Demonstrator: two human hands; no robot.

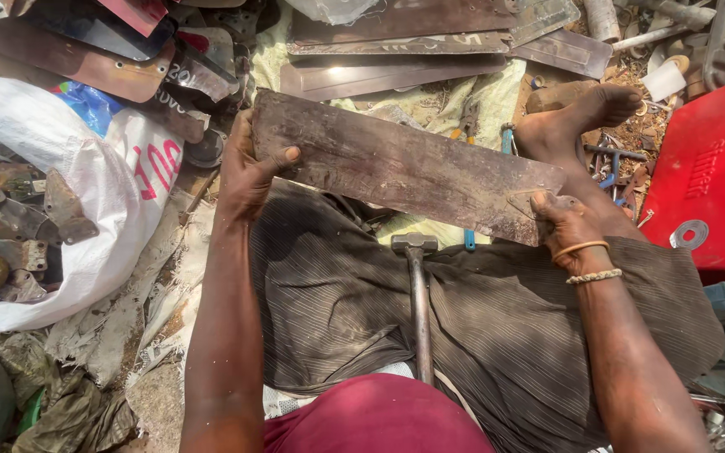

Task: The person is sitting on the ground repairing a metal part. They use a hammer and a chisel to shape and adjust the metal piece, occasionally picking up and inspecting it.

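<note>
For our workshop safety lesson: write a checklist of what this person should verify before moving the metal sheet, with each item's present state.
1. Left hand grips the metal sheet: ok.
2. Right hand grips its other end: ok.
3. Sheet held off the lap: ok.
4. Hammer lies free on the lap, under the sheet: ok.
5. Bare foot apart from the sheet's edge: not ok, close.
6. Sheet edges smooth: cannot tell.

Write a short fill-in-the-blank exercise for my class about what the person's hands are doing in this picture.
1. Both hands grip a long rusty metal ____.
2. The left hand holds its far-left end; the right hand holds its ____ end.
3. A ____ with a metal head rests on the lap, under the plate.

Missing words: plate; right; hammer
</note>
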